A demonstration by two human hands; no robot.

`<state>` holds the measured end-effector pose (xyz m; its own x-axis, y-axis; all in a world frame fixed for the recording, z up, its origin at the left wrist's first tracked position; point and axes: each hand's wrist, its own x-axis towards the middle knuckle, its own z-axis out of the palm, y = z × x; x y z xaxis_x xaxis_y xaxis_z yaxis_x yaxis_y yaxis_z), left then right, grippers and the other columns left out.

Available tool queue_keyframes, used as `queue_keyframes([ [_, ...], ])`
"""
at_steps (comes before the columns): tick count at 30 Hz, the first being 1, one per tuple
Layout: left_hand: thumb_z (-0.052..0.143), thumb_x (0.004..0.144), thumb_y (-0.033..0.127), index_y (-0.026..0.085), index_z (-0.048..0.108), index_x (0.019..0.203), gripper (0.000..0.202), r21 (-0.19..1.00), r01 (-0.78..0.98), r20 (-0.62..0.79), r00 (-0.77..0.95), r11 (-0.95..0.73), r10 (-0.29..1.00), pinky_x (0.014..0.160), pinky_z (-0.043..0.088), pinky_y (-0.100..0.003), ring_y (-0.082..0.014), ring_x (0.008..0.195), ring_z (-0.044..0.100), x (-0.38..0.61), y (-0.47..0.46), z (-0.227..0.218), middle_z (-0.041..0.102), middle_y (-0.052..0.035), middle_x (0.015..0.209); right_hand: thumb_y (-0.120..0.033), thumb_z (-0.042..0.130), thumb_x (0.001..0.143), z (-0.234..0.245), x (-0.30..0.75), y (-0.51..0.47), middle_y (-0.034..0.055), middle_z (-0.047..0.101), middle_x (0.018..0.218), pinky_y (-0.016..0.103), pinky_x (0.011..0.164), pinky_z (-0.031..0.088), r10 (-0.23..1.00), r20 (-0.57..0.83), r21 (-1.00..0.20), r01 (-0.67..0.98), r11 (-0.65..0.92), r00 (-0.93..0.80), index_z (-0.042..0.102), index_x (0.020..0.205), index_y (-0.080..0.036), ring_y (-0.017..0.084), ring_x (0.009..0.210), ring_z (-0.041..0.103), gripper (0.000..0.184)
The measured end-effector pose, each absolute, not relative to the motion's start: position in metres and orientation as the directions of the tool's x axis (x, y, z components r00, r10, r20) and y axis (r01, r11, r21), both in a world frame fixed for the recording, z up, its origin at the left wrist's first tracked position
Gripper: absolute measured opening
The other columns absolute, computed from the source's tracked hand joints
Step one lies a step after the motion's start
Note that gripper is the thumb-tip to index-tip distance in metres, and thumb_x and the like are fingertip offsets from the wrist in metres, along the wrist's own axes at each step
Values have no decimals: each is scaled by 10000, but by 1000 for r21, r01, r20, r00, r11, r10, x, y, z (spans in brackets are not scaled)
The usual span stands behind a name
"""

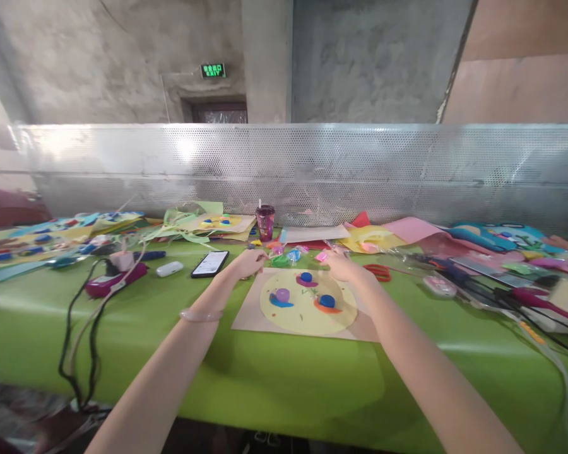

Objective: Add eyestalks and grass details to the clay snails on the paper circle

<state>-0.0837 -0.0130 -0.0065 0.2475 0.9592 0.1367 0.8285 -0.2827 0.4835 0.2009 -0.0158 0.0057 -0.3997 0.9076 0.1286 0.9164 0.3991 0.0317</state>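
Observation:
A tan card [250,315] lies on the green table [284,372] and bears a pale yellow disc [307,312] with blue, purple and orange clay blobs. My left hand [247,261] reaches to the card's far left corner, fingers curled near small coloured clay packets [288,254]. My right hand [344,267] rests at the card's far right edge, fingers bent among pink packets. Whether either hand holds anything is too small to tell.
A phone [210,263], a white case [169,268] and a pink device with black cords [108,284] lie at left. A purple cup [265,222] stands behind. Red scissors [378,272], coloured paper sheets and tools spread to the right. A perforated metal screen [312,170] backs the table.

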Motion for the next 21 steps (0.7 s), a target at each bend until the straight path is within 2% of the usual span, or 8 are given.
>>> queue_keyframes([
  [3, 449, 908, 376, 131, 548, 1060, 305, 479, 829, 144, 252, -290, 957, 551, 493, -255, -95, 580, 558, -84, -14, -6, 604, -18, 795, -216, 584, 819, 9, 199, -16, 62, 386, 1347, 490, 1040, 198, 899, 138, 51, 910, 412, -415, 561, 1133, -196, 266, 1267, 271, 315],
  [5, 445, 909, 379, 130, 550, 1055, 307, 479, 828, 147, 253, -293, 956, 547, 491, -253, -94, 574, 555, -83, -14, -6, 604, -16, 788, -200, 559, 833, 10, 198, -16, 49, 432, 1304, 470, 1026, 229, 899, 164, 59, 914, 401, -405, 577, 1103, -198, 246, 1230, 323, 270],
  [8, 444, 909, 381, 129, 549, 1056, 310, 482, 825, 149, 253, -294, 956, 532, 486, -245, -90, 560, 549, -83, -15, -5, 601, -13, 778, -253, 502, 878, 7, 196, -12, 57, 482, 1232, 450, 988, 286, 912, 228, 75, 940, 333, -341, 593, 1041, -186, 223, 1153, 404, 198],
  [13, 437, 912, 385, 130, 547, 1057, 314, 491, 823, 138, 251, -286, 958, 503, 474, -230, -82, 536, 535, -83, -16, -5, 596, -9, 765, -363, 553, 848, -6, 193, 0, 79, 514, 1171, 468, 963, 321, 929, 277, 113, 968, 223, -247, 594, 970, -153, 238, 1131, 431, 246],
  [18, 439, 912, 382, 129, 547, 1057, 311, 488, 824, 137, 252, -287, 958, 500, 471, -228, -81, 534, 532, -83, -14, -6, 593, -7, 760, -308, 527, 870, -18, 185, 4, 73, 524, 1146, 480, 962, 320, 903, 330, 154, 960, 235, -274, 572, 1037, -159, 238, 1127, 437, 229],
  [21, 436, 912, 385, 128, 548, 1055, 315, 485, 826, 138, 253, -288, 958, 497, 469, -228, -80, 527, 529, -83, -13, -7, 592, -5, 752, -292, 539, 861, -16, 184, 0, 74, 530, 1132, 472, 964, 309, 886, 348, 158, 951, 266, -306, 585, 998, -156, 239, 1134, 424, 198],
])
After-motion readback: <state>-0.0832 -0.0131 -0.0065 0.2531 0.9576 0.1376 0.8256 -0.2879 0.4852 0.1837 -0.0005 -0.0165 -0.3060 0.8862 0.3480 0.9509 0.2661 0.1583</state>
